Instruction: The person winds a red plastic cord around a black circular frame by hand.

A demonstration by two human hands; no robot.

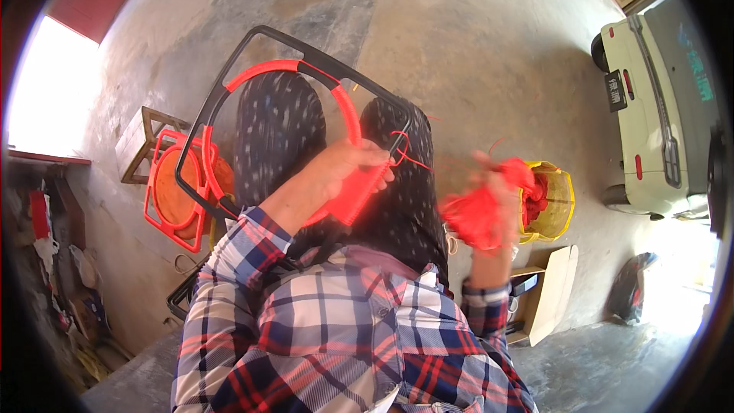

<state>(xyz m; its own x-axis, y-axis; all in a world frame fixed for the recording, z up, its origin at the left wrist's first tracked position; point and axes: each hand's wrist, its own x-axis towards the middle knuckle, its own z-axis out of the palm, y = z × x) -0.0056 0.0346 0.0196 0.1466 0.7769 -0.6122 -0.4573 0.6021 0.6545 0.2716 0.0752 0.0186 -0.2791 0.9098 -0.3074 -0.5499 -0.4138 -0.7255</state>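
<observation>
Frame (348, 73) is black, partly wrapped in red cord (349, 113).

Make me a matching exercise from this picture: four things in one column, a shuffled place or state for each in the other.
Things:
1. Left hand
2. Right hand
3. Basket
4. Vehicle

Places or states:
A. Yellow, with red material inside
B. Pale, at the picture's far right
C. Blurred, holding a red bundle
D. Gripping the partly red-wrapped black frame

Pairs: 1-D, 2-C, 3-A, 4-B
</observation>
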